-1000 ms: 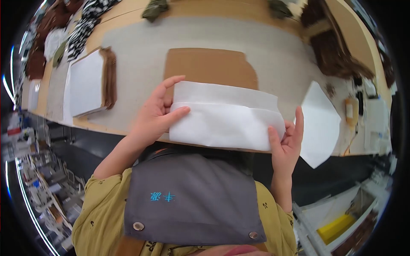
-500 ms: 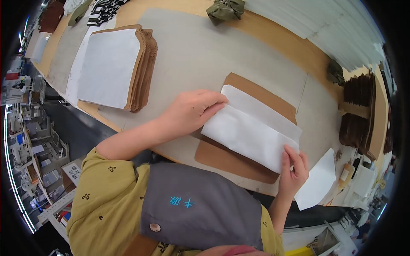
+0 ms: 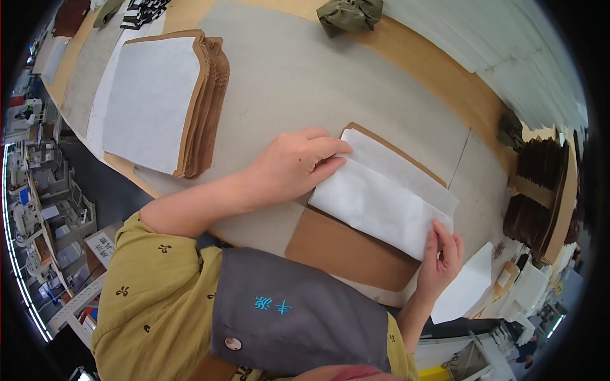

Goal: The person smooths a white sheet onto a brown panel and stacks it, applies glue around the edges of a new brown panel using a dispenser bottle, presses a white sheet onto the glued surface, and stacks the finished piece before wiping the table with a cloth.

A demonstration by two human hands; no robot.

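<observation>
A folded white sheet point(image 3: 375, 193) lies over a brown panel point(image 3: 349, 244), which shows along the sheet's far edge and more broadly on the near side. My left hand point(image 3: 302, 162) pinches the sheet's left end between thumb and fingers. At the right end, my right hand point(image 3: 441, 254) holds the sheet with its fingers bent against the thumb. The fold runs lengthwise, with a strip of the lower layer visible beyond it.
A stack of brown panels topped by a white sheet point(image 3: 152, 101) is at the left. Another white sheet point(image 3: 464, 286) overhangs the near right edge. An olive cloth bundle point(image 3: 349, 14) lies at the back, and dark brown stacks point(image 3: 540, 190) stand at the right.
The view has turned. The white sheet, held in both hands, has moved from the near edge of the brown panel toward its far edge, uncovering the panel's near part.
</observation>
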